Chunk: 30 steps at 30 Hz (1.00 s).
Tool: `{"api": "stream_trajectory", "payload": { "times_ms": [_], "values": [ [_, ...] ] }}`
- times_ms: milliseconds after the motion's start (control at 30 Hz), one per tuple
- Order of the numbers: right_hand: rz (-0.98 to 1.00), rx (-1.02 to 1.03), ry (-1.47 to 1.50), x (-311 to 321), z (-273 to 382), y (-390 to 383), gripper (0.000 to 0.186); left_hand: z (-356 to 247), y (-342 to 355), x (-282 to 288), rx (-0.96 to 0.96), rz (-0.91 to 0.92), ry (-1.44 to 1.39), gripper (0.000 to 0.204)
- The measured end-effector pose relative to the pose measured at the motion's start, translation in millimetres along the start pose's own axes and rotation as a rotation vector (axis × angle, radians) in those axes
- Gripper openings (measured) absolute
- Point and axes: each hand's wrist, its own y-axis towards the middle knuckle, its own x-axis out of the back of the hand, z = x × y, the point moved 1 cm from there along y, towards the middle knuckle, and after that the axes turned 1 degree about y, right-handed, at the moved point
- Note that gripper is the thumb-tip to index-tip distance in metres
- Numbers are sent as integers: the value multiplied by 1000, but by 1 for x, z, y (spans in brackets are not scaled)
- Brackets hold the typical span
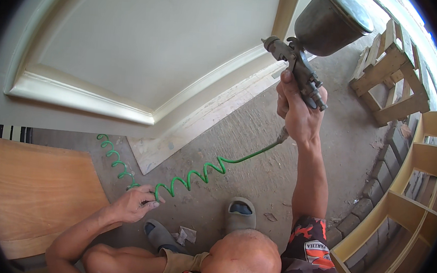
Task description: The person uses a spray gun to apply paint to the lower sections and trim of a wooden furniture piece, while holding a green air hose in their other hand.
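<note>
My right hand (304, 109) is raised and wrapped round the handle of a metal spray gun (299, 71). A dull metal paint cup (333, 24) tops the gun, and its nozzle points left at a pale cream panel (154, 35) with raised moulding. From the gun's handle a green coiled air hose (195, 174) runs down and left. Low on the left, my left hand (135, 202) has its fingers closed round this hose, whose coils continue behind it toward the panel's lower edge. Whether the trigger is pulled I cannot tell.
A whitish board (156, 155) lies under the panel on the concrete floor (256, 174). At left is a brown wooden sheet (37, 190). A rough wooden stand (392, 72) and a wooden frame with compartments (401, 210) stand right, beside bricks (363, 210). Paper scraps (186, 234) lie near my slippers (242, 214).
</note>
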Motion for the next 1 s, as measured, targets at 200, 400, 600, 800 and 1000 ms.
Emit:
{"api": "stream_trajectory", "payload": {
  "times_ms": [200,400,600,800,1000],
  "values": [
    [-27,28,44,29,-3,27,28,-14,17,5,-20,17,6,25],
    [-75,-11,77,58,0,53,25,-28,28,7,-19,30,7,25],
    [-107,-10,57,88,-3,81,21,-49,37,9,-52,-2,3,24],
    [-147,21,38,115,0,110,38,-58,47,7,-64,-12,7,24],
    [-152,2,29,138,-1,133,38,-67,58,2,-89,-32,-27,25]
  ]
}}
